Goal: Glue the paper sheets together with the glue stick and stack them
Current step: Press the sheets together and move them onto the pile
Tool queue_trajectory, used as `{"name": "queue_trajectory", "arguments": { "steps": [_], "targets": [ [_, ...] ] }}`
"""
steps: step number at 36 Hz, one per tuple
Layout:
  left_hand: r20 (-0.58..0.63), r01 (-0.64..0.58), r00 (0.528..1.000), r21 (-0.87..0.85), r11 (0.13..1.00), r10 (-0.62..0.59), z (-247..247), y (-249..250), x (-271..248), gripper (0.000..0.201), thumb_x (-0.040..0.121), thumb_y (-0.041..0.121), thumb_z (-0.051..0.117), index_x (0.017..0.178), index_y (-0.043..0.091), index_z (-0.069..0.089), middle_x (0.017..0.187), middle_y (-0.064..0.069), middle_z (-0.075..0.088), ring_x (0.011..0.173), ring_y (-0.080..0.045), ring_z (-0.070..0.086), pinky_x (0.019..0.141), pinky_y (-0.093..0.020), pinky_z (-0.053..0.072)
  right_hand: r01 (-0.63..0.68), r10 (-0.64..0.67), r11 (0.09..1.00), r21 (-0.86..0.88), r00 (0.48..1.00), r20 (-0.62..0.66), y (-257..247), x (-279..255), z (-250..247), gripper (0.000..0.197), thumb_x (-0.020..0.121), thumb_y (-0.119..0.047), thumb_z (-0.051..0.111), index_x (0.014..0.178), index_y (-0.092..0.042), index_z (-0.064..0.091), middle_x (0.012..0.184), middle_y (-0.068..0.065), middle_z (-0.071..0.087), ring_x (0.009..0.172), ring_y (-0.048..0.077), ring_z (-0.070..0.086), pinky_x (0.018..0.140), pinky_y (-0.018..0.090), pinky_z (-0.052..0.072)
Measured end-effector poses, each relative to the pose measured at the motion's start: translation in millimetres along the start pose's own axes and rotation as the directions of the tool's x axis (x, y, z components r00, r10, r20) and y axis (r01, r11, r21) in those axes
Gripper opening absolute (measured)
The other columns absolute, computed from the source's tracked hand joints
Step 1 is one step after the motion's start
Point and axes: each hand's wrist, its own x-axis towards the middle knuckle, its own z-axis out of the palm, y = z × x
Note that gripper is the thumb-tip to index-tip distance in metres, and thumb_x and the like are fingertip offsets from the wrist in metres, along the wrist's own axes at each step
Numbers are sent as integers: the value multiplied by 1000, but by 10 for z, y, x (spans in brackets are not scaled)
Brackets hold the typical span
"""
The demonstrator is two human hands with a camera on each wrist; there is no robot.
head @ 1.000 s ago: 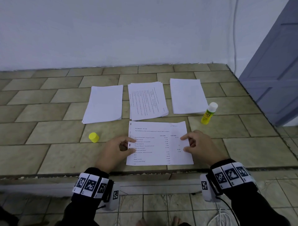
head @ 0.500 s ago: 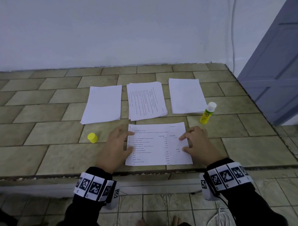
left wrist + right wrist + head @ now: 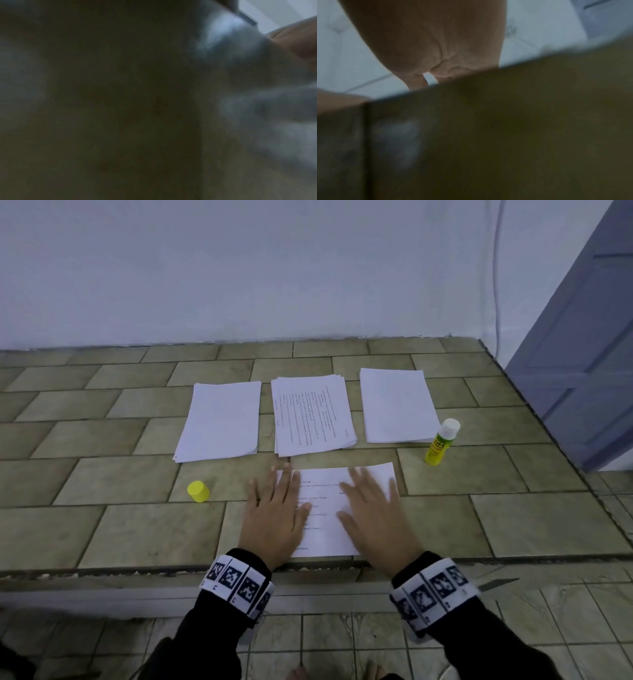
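White printed paper (image 3: 329, 508) lies low in the centre of the head view, near the front edge of the tiled ledge (image 3: 102, 525). By the look of it, a glued sheet is being pressed flat, so at least one join seems made; stacking it away is not yet done. Above it, across the middle of the frame, sit three piles: a blank one (image 3: 219, 421) at left, a printed one (image 3: 311, 414) in the centre, another blank one (image 3: 397, 405) at right. The left hand (image 3: 274, 515) and right hand (image 3: 373, 515) lie palm-down with fingers spread straight, pressing the sheet and gripping nothing. The uncapped glue stick (image 3: 441, 442) stands at right, its yellow cap (image 3: 198, 491) at left.
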Motion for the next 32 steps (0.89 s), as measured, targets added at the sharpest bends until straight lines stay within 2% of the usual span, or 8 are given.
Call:
{"name": "queue_trajectory", "arguments": {
  "steps": [3, 8, 13, 19, 23, 26, 29, 32],
  "targets": [
    [-18, -3, 1000, -5, 1000, 3, 36, -12, -26, 80, 95, 56, -10, 156, 11, 16, 164, -9, 9, 152, -28, 3, 120, -55, 1, 96, -95, 995, -13, 993, 71, -178, 90, 210, 72, 93, -49, 3, 152, -14, 25, 162, 2, 7, 149, 19, 6, 114, 52, -7],
    [-42, 15, 999, 2, 1000, -14, 58, -25, -13, 77, 100, 54, -2, 153, 10, 31, 160, -20, 21, 149, -38, 17, 117, -60, 16, 1, 4, 999, -36, 991, 133, -179, 207, 336, 71, 101, -53, 8, 139, -12, 51, 147, 3, 46, 136, 16, 43, 107, 59, 34],
    [-61, 44, 997, 19, 999, -43, 46, -14, -30, 72, 97, 53, 13, 154, 13, 29, 161, -22, 17, 147, -47, 11, 118, -59, 9, -67, 72, 996, -65, 995, 75, 254, 114, 286, 82, 89, -64, -9, 155, -19, 5, 162, -7, 2, 148, 6, 0, 117, 52, -6],
    [-70, 56, 996, 23, 998, -55, 50, -17, -32, 73, 97, 51, 18, 149, 4, 37, 156, -23, 31, 143, -49, 24, 115, -62, 20, -166, 174, 977, -138, 983, 51, 529, 56, 162, 85, 79, -57, -20, 154, -20, -5, 162, -7, -6, 149, 7, -5, 116, 56, -12],
    [-102, 59, 993, 4, 998, -58, 72, -14, -21, 76, 97, 53, 20, 147, -2, 37, 156, -20, 32, 146, -41, 25, 116, -59, 18, -246, 247, 965, -92, 969, -1, 341, 132, 121, 86, 84, -57, -13, 154, -13, 13, 162, 1, 10, 150, 14, 4, 113, 59, -10],
    [-111, 56, 992, -6, 998, -57, 96, -7, -19, 77, 97, 53, 18, 149, -1, 34, 158, -18, 28, 147, -39, 21, 118, -58, 13, -123, 118, 991, -61, 989, -88, 50, 179, 166, 75, 97, -51, 1, 147, -7, 35, 155, 8, 32, 145, 21, 28, 114, 65, 8],
    [-102, 45, 994, -12, 999, -46, 118, -30, -10, 80, 99, 55, 5, 151, -1, 30, 160, -19, 23, 148, -40, 18, 118, -58, 10, 47, -46, 998, -52, 999, 13, -247, 246, 300, 70, 98, -49, 2, 152, -11, 24, 160, 2, 16, 149, 16, 13, 116, 61, 2],
    [-107, 30, 994, 10, 999, -29, 131, -60, -8, 76, 100, 49, 5, 150, -1, 33, 159, -20, 25, 147, -41, 21, 117, -62, 17, 53, -49, 996, -73, 997, 54, -313, 275, 393, 61, 97, -44, 22, 140, -12, 50, 150, 2, 41, 140, 14, 37, 110, 60, 25]
  ]
}}
